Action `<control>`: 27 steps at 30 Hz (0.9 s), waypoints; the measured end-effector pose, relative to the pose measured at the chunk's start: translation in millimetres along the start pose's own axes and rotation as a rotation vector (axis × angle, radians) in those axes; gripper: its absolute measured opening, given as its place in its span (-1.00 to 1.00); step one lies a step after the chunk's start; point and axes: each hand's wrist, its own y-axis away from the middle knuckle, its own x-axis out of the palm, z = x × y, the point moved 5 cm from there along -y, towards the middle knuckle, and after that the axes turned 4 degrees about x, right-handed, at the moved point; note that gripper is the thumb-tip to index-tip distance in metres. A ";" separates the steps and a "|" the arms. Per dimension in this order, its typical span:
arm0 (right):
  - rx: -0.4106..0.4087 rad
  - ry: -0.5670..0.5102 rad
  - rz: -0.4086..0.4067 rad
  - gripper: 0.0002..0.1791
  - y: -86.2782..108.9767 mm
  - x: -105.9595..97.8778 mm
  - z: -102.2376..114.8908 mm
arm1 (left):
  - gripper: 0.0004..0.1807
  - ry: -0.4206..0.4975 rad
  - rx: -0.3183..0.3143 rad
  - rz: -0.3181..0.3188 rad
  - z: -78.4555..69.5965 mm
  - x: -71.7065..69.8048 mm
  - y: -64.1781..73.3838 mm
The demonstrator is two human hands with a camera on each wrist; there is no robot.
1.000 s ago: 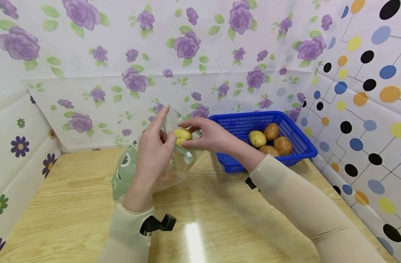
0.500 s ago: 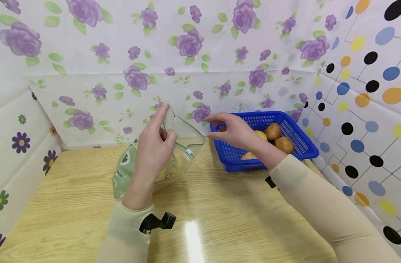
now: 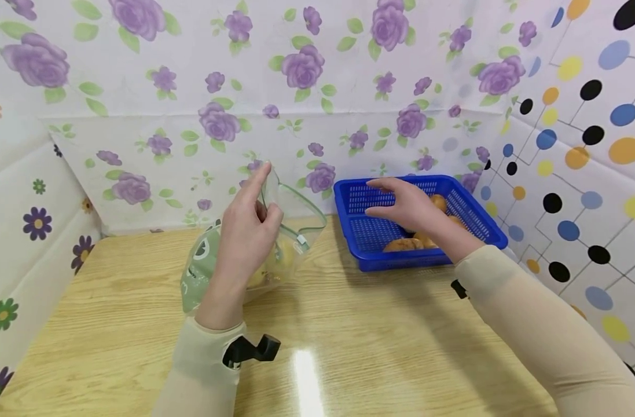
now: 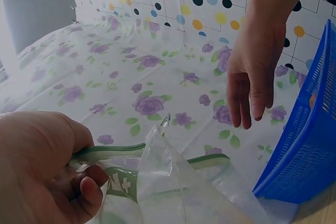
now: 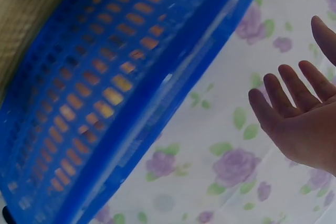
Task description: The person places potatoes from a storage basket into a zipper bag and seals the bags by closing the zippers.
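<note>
The left hand [image 3: 246,231] pinches the bag [image 3: 198,269] by its rim; near the right hand [image 3: 413,208], thumb and fingers apart, sits the basket [image 3: 400,262] holding potatoes [image 3: 399,245].

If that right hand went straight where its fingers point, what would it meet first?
Probably the plastic bag, if the right hand clears the blue basket; its height is unclear.
</note>
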 end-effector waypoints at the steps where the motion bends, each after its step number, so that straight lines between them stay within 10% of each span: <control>1: 0.013 0.007 0.002 -0.16 -0.7 -0.5 -4.7 | -0.16 0.000 0.001 0.000 0.1 0.1 0.1; 27: 0.123 0.113 0.030 0.11 -13.2 -6.0 -105.7 | -0.17 0.006 0.005 0.005 -0.2 -0.3 -0.4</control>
